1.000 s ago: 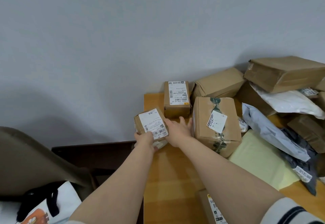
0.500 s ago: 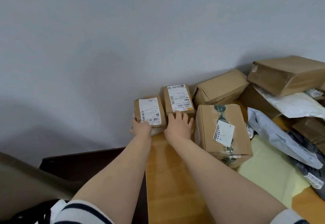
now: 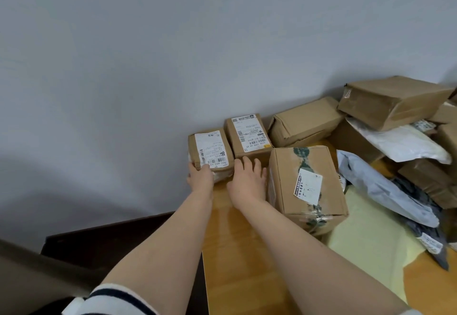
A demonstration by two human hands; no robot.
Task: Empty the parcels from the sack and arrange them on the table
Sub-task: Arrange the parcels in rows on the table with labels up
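Grey wall (image 3: 173,67) up top, wooden table (image 3: 237,252) lower middle. Left hand (image 3: 200,176) is gripping the near corner of a small labelled box (image 3: 210,148) sitting at the table's far left edge, mid-frame. Right hand (image 3: 248,181) lies flat, fingers straight, tips against the second labelled box (image 3: 247,136) just beside it. Bigger taped box (image 3: 304,181) to the right, then a heap of parcels (image 3: 393,101).
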